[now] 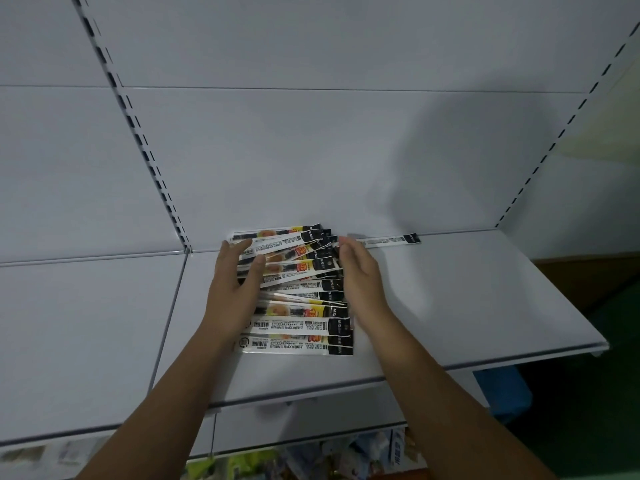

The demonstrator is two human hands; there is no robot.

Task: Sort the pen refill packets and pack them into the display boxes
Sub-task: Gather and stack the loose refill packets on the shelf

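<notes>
a white metal shelf [467,306] sticks out from a white back wall [311,150]. two thin posts with rows of dark slots run up the wall, one on the left [145,147] and one on the right [568,123]. another white shelf [86,306] sits beside it on the left.

a pile of pen refill packets [304,306] lies in the middle of the shelf, fanned out, with their black ends pointing right. one more packet [388,240] lies alone, right against the back wall, just behind the pile on the right.

the left hand [239,275] rests flat on the left part of the pile. its fingers [239,249] are spread out and straight, not holding anything. the right hand [360,275] stands on its side against the black ends of the packets. its fingers [346,247] are straight and close together, touching the pile but not wrapped around it.

under the shelf are some blurry, colourful goods [311,452]. a blue box [502,393] sits low on the right, on a green floor [606,341]. a dark shadow falls on the back wall.
</notes>
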